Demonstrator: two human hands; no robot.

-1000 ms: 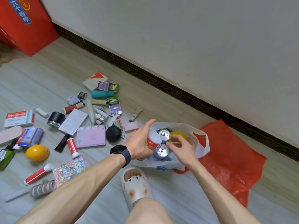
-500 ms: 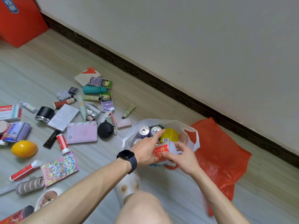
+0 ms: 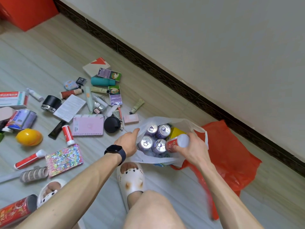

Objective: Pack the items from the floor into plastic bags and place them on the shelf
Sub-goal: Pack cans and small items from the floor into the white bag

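A white bag stands open on the floor, a little right of centre. The left hand, with a dark watch at the wrist, is at the bag's 9 o'clock, its fingers curled onto the rim there and holding the mouth open. The right hand is at the bag's 3 o'clock, its fingers and thumb wrapped round a red bottle. The bottle is tilted over the bag's mouth with its white cap pointing to about 2 o'clock. Its red end is just beside the nearest of four cans; whether it touches that can I cannot tell. The cans stand upright in the bag, silver tops up, two by two, and a yellow box sits at their 2 o'clock, also inside. A red bag lies flat under and beyond the white one, spreading toward 4 o'clock. The unpacked things lie loose on the floor from 9 to 11 o'clock of the bag. Nearest are a black lid, a small pink box and a pink notebook. Farther out are a red tube, a glitter book and a yellow fruit. A white slipper is at the bag's 7 o'clock.
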